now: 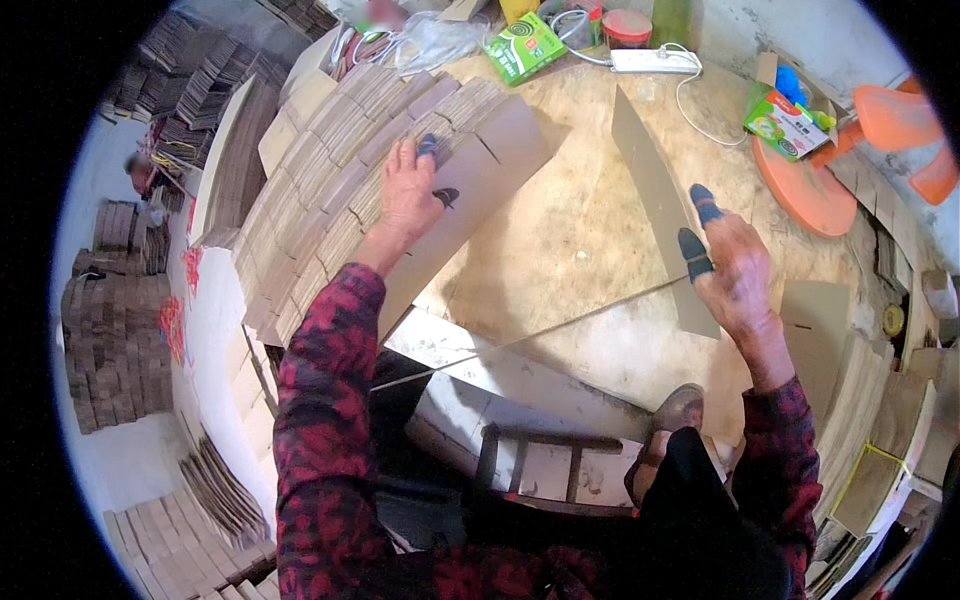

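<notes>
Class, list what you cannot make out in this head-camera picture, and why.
All in the head view:
- Palm of the left hand: hidden by the hand's own back.
- Palm of the right hand: likewise.
- Right end of the orange plastic object: cut off by the dark rim.
- Bottom of the open box: hidden by its front wall.

At the left side of the tabletop (pixel 560 230), the left hand (pixel 408 200) hides part of the cardboard stack (pixel 325 165). Towards the right edge, whether the right hand (pixel 735 262) touches the cardboard panel (pixel 650 180) cannot be told. A reddish patch (pixel 386 13) past the far edge is blurred; outermost stacked cardboard (pixel 165 545) runs into the dark rim.
</notes>
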{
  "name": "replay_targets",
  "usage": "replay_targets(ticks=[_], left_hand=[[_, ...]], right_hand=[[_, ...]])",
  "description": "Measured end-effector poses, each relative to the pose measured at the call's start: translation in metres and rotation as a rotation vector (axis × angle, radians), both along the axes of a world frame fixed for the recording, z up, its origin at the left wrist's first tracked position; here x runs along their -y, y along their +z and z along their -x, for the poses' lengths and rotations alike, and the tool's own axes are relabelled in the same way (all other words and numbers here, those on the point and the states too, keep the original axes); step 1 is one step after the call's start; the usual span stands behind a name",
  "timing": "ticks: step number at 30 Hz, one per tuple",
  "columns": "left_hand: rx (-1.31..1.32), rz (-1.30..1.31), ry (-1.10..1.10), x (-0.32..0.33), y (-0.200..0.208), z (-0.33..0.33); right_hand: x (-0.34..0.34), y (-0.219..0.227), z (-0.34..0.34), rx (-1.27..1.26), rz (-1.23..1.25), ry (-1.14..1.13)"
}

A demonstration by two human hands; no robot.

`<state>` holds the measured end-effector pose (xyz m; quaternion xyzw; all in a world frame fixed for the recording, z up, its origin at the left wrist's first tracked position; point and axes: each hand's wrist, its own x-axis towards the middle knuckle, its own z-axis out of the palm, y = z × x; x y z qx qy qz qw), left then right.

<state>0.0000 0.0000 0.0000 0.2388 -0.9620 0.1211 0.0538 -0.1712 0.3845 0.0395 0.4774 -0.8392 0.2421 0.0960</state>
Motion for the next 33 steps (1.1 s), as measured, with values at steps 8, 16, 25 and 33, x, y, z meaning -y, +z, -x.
replay_targets(ticks=[8,16,25,33], left_hand=[[-0.364,-0.800,0.070,0.001,0.014,-0.004],[0.007,-0.793,-0.087,-0.062,0.011,0.019],[0.108,-0.665,-0.308,-0.144,0.007,0.047],[0.112,-0.656,-0.373,-0.178,0.006,0.053]], right_hand=[[0.009,-0.017,0.001,0.276,-0.281,-0.125],[0.004,0.057,-0.038,0.203,0.027,0.114],[-0.011,0.047,-0.044,0.253,0.101,0.132],[-0.047,0.045,-0.046,0.190,0.098,0.078]])
